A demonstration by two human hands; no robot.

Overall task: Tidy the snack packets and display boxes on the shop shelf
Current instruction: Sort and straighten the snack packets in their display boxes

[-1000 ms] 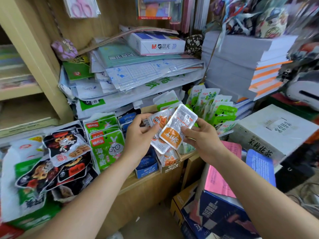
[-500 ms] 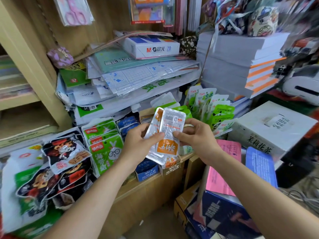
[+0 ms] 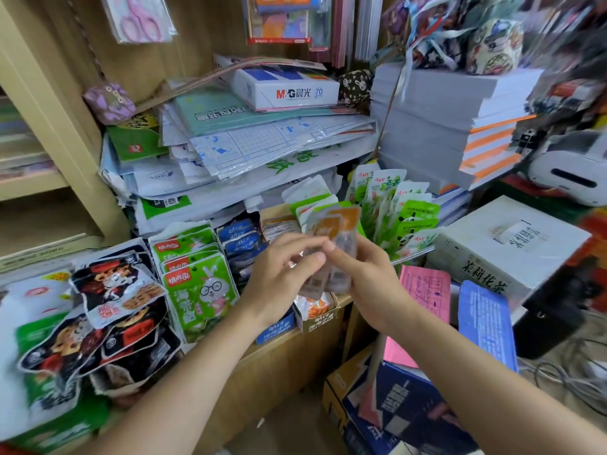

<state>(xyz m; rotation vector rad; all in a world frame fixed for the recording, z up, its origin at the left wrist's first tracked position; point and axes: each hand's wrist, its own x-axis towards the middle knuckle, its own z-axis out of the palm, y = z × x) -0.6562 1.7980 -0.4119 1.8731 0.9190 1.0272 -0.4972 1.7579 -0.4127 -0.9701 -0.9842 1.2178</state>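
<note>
Both hands hold a small stack of orange-and-clear snack packets (image 3: 335, 231) upright over the shelf edge; the packets are blurred by motion. My left hand (image 3: 282, 274) grips the stack from the left, thumb on the front. My right hand (image 3: 364, 277) pinches it from the right, fingertips meeting the left thumb. Below them sits an open orange display box (image 3: 317, 315) with more of the same packets, beside a blue display box (image 3: 276, 326). Green rabbit packets (image 3: 200, 287) stand to the left, green-and-white packets (image 3: 404, 208) to the right.
Black cartoon snack bags (image 3: 108, 310) are piled at the left. Stacked papers and an M&G box (image 3: 289, 87) fill the shelf behind. A white tea carton (image 3: 505, 247), pink sheet (image 3: 423, 290) and blue cartons (image 3: 400, 408) crowd the right and floor.
The packets have been squared from a fanned spread into one upright stack. Both hands rose slightly and came closer together.
</note>
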